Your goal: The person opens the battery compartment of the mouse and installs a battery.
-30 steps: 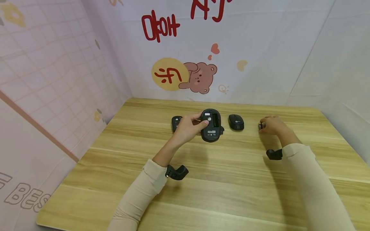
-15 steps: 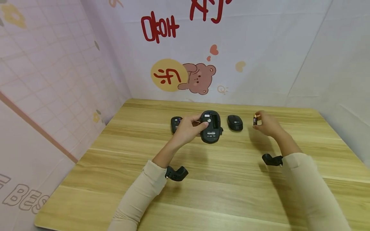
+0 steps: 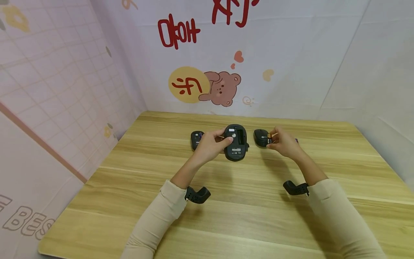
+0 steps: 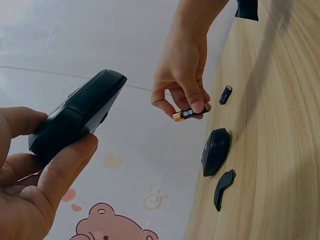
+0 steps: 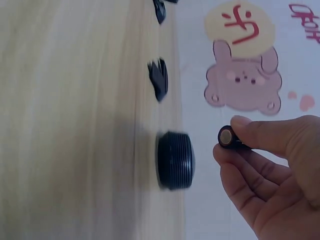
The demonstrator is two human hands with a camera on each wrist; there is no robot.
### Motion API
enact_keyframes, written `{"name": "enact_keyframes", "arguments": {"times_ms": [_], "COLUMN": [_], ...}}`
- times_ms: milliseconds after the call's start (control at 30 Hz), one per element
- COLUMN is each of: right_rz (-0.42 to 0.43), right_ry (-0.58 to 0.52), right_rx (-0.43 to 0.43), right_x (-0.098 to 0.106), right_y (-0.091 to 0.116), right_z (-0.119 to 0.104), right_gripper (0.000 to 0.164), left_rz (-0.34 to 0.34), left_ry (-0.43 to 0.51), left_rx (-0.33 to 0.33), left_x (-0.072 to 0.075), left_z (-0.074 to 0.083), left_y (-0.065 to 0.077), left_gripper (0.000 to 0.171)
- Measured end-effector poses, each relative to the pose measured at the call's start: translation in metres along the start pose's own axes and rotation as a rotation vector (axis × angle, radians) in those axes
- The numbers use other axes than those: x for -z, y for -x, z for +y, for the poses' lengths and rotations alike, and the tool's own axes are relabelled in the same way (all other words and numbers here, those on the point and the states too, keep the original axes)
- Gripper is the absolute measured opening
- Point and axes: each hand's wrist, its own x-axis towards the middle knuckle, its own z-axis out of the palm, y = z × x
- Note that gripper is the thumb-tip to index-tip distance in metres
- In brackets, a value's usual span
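Note:
My left hand [image 3: 210, 144] grips a black computer mouse [image 3: 234, 154] above the table, its underside facing the head camera and its battery slot uncovered. In the left wrist view that mouse [image 4: 75, 117] appears edge-on between thumb and fingers. A small AA-type battery [image 4: 187, 113], dark with a copper-coloured end, is pinched by the thumb and fingertips of my right hand [image 3: 286, 144]. That hand is to the right of the held mouse, apart from it. The flat end of the battery [image 5: 226, 136] faces the right wrist camera.
A second black mouse [image 3: 261, 137] lies behind the right fingers. Another mouse [image 3: 196, 138] lies upside down, partly hidden by the left hand. A dark battery [image 4: 226, 95] and a black battery cover [image 4: 224, 190] rest on the wooden table [image 3: 245, 216]. A printed cloth [image 3: 291, 54] hangs behind.
My right hand has lifted a battery from the table's right side and carried it left towards the held mouse. The left hand and its mouse stay almost still.

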Motion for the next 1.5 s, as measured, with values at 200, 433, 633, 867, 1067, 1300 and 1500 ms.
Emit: {"name": "enact_keyframes", "arguments": {"times_ms": [200,433,633,867,1067,1300,1500], "right_rz": [0.045,0.101,0.173,0.206,0.252,0.289,0.323], "right_ry": [0.022,-0.066,-0.148,-0.189,-0.234,-0.299,-0.332], "right_rx": [-0.016,-0.009,0.039,0.052,0.037,0.074,0.127], "right_x": [-0.007,-0.011,-0.02,-0.02,-0.02,-0.019,-0.017], "right_y": [0.002,0.003,0.004,0.007,0.01,0.013,0.016], "right_z": [-0.012,-0.027,-0.041,-0.055,-0.067,-0.078,-0.086], "right_gripper": [0.033,0.025,0.024,0.026,0.027,0.025,0.024], "left_rz": [0.002,0.003,-0.005,-0.019,-0.024,-0.036,-0.048], "left_ry": [0.001,0.003,0.012,-0.017,-0.003,0.005,0.019], "left_rx": [-0.009,-0.007,-0.007,-0.003,-0.017,-0.011,0.0], "left_x": [0.0,0.0,0.0,0.0,0.0,-0.001,-0.002], "left_z": [0.0,-0.001,-0.001,0.025,0.025,0.024,0.023], "left_y": [0.0,0.0,0.0,0.014,0.015,0.014,0.013], "left_gripper": [0.047,0.046,0.047,0.045,0.043,0.044,0.045]}}
